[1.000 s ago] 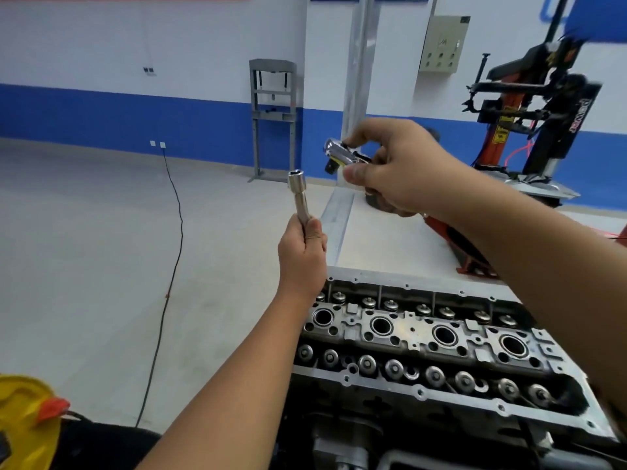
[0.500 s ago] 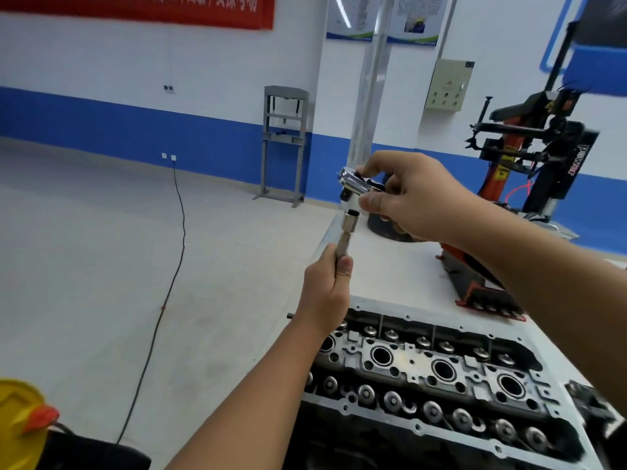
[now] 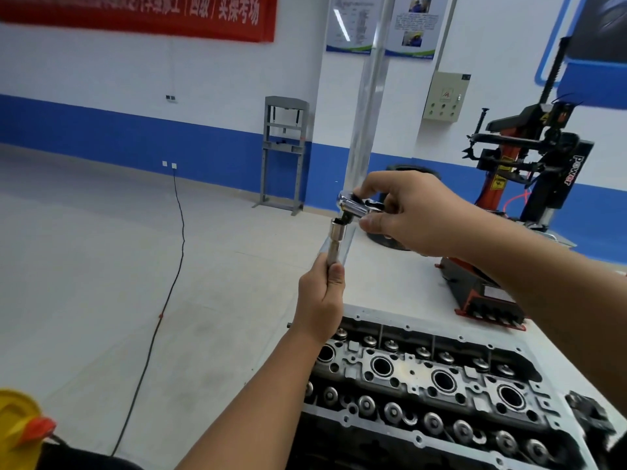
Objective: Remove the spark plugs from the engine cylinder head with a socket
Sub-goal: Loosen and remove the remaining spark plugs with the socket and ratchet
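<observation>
Both hands busy: left hand (image 3: 320, 296) fist-grips long chrome socket (image 3: 336, 240), sticking out 12 o'clock of fingers; right hand (image 3: 407, 212) pinches chrome ratchet head (image 3: 354, 205) at socket top.

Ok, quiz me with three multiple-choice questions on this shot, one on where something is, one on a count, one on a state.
1. Where is the ratchet head?
A. just above the socket
B. lying on the cylinder head
C. on the floor

2. How many large round wells show along the cylinder head's middle?
A. two
B. four
C. six

3. What is the left hand doing?
A. resting flat
B. hanging idle
C. gripping the socket's lower end

Answers: 1 A, the right hand holds it over the socket's open top. 2 B, four dark bores in a row. 3 C, fingers curl round the shank.
</observation>
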Demonstrator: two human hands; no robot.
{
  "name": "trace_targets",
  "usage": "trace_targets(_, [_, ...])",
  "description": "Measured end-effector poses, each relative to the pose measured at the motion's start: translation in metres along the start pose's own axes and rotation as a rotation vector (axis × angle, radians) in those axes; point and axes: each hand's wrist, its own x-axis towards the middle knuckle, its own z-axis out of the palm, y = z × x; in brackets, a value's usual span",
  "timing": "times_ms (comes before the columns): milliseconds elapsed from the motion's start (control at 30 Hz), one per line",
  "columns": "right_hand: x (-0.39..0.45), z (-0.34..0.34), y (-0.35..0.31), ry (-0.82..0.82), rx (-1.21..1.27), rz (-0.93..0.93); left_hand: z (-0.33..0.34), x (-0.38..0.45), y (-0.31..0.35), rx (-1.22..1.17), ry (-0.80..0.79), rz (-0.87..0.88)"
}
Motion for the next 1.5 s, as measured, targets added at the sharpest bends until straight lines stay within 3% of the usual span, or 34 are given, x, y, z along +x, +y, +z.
trace_targets(233, [0.010, -0.003, -0.003, -0.115, -0.148, -0.035, 0.000, 0.001, 0.001, 0.009, -0.039, 0.001])
trace_targets(567, [0.022, -0.002, -0.009, -0.254, -0.100, -0.053, 0.000, 0.004, 0.004, -0.102, 0.020, -0.086])
trace_targets(767, [0.021, 0.019, -0.030, -0.118, -0.265, -0.092, -0.003, 0.005, 0.003, -0.145, 0.035, -0.118])
trace_targets(867, [0.015, 0.024, -0.036, -0.143, -0.421, -0.091, -0.005, 0.007, 0.006, -0.176, -0.003, -0.146])
trace_targets(933, [0.011, 0.021, -0.040, -0.229, -0.435, -0.030, -0.006, 0.008, 0.005, -0.196, -0.025, -0.175])
trace_targets(1067, [-0.013, -0.008, -0.041, -0.467, -0.134, 0.274, -0.007, 0.014, 0.002, -0.221, -0.086, -0.229])
trace_targets(1133, [-0.030, -0.023, -0.039, -0.507, -0.111, 0.366, -0.007, 0.017, 0.002, -0.227, -0.107, -0.247])
trace_targets(1367, [-0.051, -0.022, -0.043, -0.307, -0.055, 0.351, -0.011, 0.022, 0.004, -0.296, -0.151, -0.322])
trace_targets(1500, [-0.051, -0.010, -0.041, -0.302, -0.283, 0.257, -0.011, 0.019, 0.001, -0.272, -0.091, -0.309])
